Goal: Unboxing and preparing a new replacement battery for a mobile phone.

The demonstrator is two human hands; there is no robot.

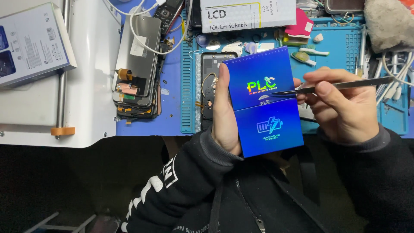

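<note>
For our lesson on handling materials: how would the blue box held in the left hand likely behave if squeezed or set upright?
The blue box looks like thin card, so it would probably dent if squeezed. One left hand holds it up alone, so it seems light. Its glossy face may be slippery, and being tall and flat, it could tip easily upright.

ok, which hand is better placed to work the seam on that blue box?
Likely the right hand: it holds the tweezers with the tip at the seam across the blue box. The left hand grips the box's edge, steadying it.
</note>
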